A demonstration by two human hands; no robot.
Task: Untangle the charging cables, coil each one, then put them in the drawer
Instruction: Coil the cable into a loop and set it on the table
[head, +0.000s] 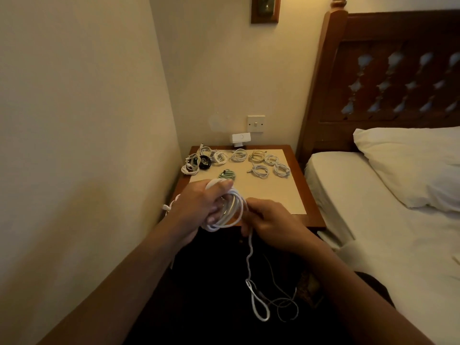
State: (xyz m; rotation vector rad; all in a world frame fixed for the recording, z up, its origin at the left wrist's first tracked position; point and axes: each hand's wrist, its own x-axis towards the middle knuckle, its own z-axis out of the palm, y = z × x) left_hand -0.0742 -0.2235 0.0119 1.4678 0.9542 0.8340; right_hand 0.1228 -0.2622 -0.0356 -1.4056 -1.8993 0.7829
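1. A wall [74,108] fills the left side, meeting a wooden table [312,207] in the corner.
2. At the table's back left lies a tangle [196,161] of white and black cables, not coiled.
3. The left hand [201,202] is closed around a white coil [229,212], its loops wrapped over the fingers, held above the table's front edge.
4. A green coil [227,174] lies on the mat [281,195] just beyond that hand.
5. The right hand [271,220] pinches the same cable beside the coil; its loose tail [250,265] hangs down to a loop in front of the dark table front, with a thinner cord beside it.
6. Further right on the mat, several white coils [260,161] lie apart from each other.
7. A switch [256,123] sits on the back wall.
8. A bed [388,240] with a pillow [410,165] stands at the right.
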